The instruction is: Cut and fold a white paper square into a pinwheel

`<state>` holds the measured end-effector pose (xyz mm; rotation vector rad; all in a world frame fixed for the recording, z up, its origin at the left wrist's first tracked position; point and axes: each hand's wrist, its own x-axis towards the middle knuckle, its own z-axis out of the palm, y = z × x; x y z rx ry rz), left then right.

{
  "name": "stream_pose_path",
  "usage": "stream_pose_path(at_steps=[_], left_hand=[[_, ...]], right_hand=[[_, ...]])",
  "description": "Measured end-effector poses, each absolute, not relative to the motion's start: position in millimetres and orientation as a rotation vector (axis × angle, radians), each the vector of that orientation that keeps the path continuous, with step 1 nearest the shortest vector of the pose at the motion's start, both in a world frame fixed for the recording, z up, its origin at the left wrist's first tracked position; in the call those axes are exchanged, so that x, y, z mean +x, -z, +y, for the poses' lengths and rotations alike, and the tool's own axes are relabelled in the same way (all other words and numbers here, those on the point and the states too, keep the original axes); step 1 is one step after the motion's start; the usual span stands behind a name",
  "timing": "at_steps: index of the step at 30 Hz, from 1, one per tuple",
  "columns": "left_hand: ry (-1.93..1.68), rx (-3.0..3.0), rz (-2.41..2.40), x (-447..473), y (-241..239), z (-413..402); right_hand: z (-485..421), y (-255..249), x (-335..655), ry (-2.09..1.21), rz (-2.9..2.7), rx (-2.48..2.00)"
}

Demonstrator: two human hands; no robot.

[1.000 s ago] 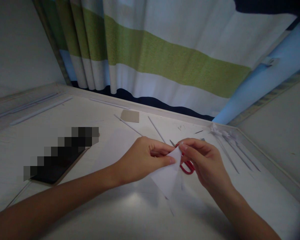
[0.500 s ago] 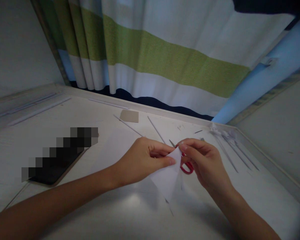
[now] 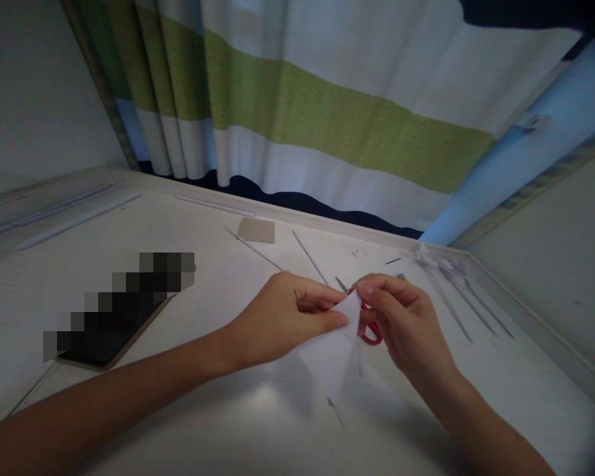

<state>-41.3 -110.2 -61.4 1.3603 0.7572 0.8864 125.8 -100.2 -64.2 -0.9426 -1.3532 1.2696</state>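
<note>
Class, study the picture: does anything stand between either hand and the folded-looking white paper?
Nothing visible does. The left hand holds the white paper directly, and the right hand appears to pinch its upper corner. The red-handled scissors show behind the right hand, partly hidden, not between.

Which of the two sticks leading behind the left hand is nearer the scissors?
The right stick, beside the scissors' blade; the left one lies by the beige card.

Homelike room, striped curtain
</note>
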Motion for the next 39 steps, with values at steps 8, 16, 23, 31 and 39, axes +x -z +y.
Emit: stream_pose_path(at_steps=[8,16,23,31,39], left_hand=[[-0.9,1.367,0.774,-41.7,61.9,-110.1],[-0.884,1.376,0.774,-41.6,61.3,-110.5],[-0.874,1.377,0.773,-41.4,60.7,-110.4],[-0.862,1.385,0.773,-41.8,61.3,-111.1],[-0.882,1.381,0.778,-41.2,62.6,-110.0]], right_hand=[[-99.2,62.3,126.1,-1.26,-1.387,-0.955],[-96.9,63.3,127.6,-1.19,-1.395,-0.961],[-96.4,63.7,126.7,-1.208,-1.353,-0.982],[-97.1,63.2,126.7,-1.268,-1.314,-0.961],[-97.5,63.8,127.1,-1.276,-1.318,-0.95]])
